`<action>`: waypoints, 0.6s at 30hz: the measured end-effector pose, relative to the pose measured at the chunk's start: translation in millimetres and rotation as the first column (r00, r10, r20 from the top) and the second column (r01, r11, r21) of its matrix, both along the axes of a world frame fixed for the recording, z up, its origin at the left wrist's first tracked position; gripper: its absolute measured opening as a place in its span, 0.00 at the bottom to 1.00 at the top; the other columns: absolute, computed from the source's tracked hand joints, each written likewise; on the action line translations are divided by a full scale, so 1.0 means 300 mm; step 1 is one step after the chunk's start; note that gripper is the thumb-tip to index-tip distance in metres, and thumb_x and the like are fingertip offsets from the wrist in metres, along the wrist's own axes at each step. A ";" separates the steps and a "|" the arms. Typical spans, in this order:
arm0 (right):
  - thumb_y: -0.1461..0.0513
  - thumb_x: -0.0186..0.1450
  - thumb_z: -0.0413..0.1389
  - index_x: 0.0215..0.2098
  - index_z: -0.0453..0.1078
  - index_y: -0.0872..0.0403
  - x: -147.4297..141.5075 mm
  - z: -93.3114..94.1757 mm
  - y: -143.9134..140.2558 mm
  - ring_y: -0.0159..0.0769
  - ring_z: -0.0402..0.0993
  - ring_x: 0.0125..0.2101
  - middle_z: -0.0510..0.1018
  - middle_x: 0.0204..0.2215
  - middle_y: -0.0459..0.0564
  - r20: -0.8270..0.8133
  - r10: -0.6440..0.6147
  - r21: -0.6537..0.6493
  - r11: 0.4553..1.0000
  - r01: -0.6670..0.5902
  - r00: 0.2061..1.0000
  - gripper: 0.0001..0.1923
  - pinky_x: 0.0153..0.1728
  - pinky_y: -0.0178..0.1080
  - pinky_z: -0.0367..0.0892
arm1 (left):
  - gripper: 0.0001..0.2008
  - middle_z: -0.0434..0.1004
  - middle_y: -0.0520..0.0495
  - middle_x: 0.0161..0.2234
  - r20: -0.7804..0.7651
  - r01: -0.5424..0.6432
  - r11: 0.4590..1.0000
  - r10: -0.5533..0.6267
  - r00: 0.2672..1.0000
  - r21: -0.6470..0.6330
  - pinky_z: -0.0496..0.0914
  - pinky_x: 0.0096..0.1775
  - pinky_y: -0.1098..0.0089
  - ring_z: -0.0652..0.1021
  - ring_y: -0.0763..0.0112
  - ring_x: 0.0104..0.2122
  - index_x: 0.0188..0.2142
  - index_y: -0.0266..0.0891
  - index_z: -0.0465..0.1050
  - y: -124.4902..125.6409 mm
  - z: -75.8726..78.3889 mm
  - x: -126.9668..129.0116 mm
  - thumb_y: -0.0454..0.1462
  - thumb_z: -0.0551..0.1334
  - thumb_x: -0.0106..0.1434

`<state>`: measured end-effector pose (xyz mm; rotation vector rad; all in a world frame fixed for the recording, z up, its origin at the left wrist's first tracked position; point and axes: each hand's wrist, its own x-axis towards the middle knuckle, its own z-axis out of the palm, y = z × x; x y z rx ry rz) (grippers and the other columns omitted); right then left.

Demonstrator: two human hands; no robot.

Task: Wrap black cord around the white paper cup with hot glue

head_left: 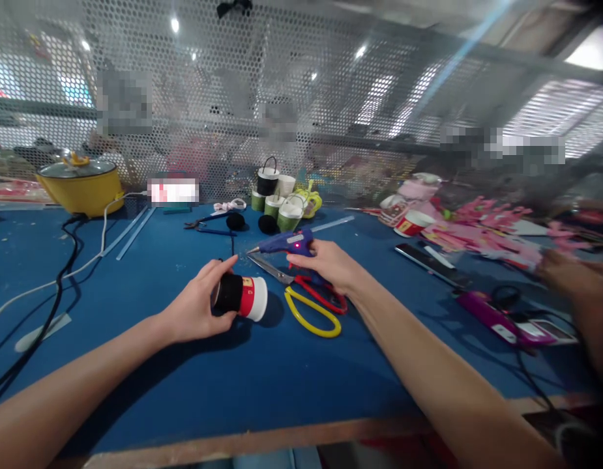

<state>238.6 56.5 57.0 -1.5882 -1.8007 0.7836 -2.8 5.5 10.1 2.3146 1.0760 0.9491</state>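
My left hand (206, 303) is closed round a small paper cup (253, 298), tipped on its side, with a black covered part, a red band and a white end facing right. In my right hand (330, 264) is a blue hot glue gun (286, 242) with a small red light lit. Its nozzle points left, just above and apart from the cup. Beneath the glue gun, a pair of scissors (313, 316) with one red and one yellow handle lies on the blue table (281, 397).
Several small cups (290, 212) stand at the back beside black balls (267, 225) and pliers (213, 228). A yellow pot (81, 185) is at the back left. At right lie a phone (428, 264), a purple power strip (497, 319) and pink pieces (487, 234), near another person's blurred hand (565, 277).
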 end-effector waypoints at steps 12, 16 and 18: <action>0.62 0.58 0.54 0.19 0.68 0.56 -0.067 -0.072 0.116 0.43 0.69 0.36 0.73 0.26 0.57 0.348 -0.138 0.242 0.969 0.054 0.927 0.11 0.37 0.43 0.61 | 0.39 0.62 0.43 0.44 -0.001 0.012 0.999 -0.012 1.000 0.037 0.64 0.49 0.55 0.67 0.60 0.46 0.60 0.40 0.44 0.002 -0.009 0.001 0.31 0.59 0.50; 0.59 0.60 0.52 0.29 0.72 0.55 -0.180 -0.002 -0.005 0.34 0.69 0.34 0.74 0.31 0.50 0.323 0.215 0.260 0.916 -0.305 0.921 0.09 0.38 0.37 0.62 | 0.40 0.62 0.41 0.45 0.012 0.028 0.998 -0.028 1.000 0.052 0.64 0.49 0.54 0.67 0.59 0.46 0.61 0.39 0.42 0.003 -0.017 0.001 0.31 0.60 0.50; 0.59 0.57 0.54 0.30 0.71 0.56 -0.236 0.011 -0.052 0.36 0.68 0.35 0.73 0.31 0.51 0.330 0.347 0.241 0.868 -0.434 0.878 0.08 0.38 0.38 0.62 | 0.41 0.61 0.40 0.47 0.028 0.027 0.998 -0.029 0.999 0.063 0.62 0.50 0.52 0.66 0.57 0.48 0.61 0.38 0.41 0.005 -0.023 0.002 0.32 0.60 0.50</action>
